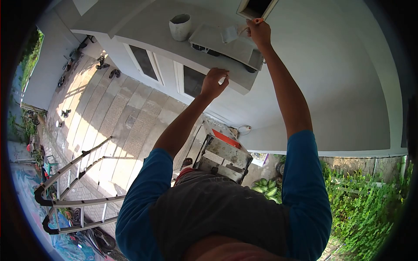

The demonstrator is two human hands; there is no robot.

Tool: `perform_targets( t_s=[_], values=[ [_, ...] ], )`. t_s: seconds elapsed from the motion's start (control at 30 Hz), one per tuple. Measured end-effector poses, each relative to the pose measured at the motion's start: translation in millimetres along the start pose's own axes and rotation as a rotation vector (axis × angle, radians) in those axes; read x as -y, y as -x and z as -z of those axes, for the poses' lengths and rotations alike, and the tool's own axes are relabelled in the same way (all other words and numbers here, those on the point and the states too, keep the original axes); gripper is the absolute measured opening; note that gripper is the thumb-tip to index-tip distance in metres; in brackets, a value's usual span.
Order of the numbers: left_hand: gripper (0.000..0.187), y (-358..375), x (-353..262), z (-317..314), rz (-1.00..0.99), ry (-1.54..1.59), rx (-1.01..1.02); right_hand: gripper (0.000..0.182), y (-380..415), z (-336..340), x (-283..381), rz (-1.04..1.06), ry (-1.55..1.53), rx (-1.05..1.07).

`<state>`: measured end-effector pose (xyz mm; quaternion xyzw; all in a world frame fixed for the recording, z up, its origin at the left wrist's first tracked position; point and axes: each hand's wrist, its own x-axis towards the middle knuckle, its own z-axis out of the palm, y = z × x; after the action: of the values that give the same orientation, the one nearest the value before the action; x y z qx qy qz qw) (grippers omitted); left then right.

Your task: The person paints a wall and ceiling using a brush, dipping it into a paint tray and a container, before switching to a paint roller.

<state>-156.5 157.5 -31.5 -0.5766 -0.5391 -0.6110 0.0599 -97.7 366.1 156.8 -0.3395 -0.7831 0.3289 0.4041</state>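
Note:
My right hand [260, 34] is raised by the wall, fingers closed around the handle of what looks like a paintbrush. The pale, broad head of the paintbrush [229, 34] points left over a grey fixture [224, 41] on the ledge. My left hand [214, 83] is lower, beside the front edge of the grey ledge [244, 82]. Its thumb and index finger curl together in a ring; anything pinched at the tips is too small to make out. A whitish, stained pot [180, 27] stands on the ledge left of the fixture.
A framed opening [257, 8] is in the wall above my right hand. Below me stands a paint-spattered stepped platform [222, 156]. A folding ladder [82, 202] is at lower left. The paved ground lies far below, with plants [370, 209] at right.

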Motion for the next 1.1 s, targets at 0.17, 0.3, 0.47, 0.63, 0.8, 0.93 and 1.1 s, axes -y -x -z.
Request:
perform_targets(
  t_s=[0.17,0.3,0.47,0.63,0.8,0.93,1.1],
  values=[
    [0.009,0.2,0.6,-0.3,-0.017,-0.03,-0.008,0.031,12.7,7.8,-8.9,-0.065,-0.056,-0.033],
    [0.009,-0.5,-1.3,-0.1,-0.01,-0.011,0.004,0.026,21.4,18.6,-18.2,-0.228,-0.187,-0.086],
    [0.011,-0.1,1.8,-0.7,-0.015,-0.025,0.022,0.014,47.1,42.2,-56.7,-0.522,-0.804,-0.185],
    [0.009,-1.8,-1.1,2.6,-0.036,-0.062,0.07,0.012,111.1,94.4,-70.1,-0.585,-1.159,-0.273],
    [0.006,-6.2,-7.0,8.8,-0.044,-0.162,0.181,0.014,208.0,179.2,-63.2,-0.489,-1.277,-0.44],
    [0.007,-8.8,-9.9,2.2,-0.126,-0.31,0.153,0.015,308.5,244.7,-74.3,-0.452,-1.195,-0.691],
    [0.006,-12.0,-67.0,-40.5,-0.265,-0.118,0.162,0.014,427.0,308.7,-110.2,-0.45,-1.109,-1.018]
  ],
)
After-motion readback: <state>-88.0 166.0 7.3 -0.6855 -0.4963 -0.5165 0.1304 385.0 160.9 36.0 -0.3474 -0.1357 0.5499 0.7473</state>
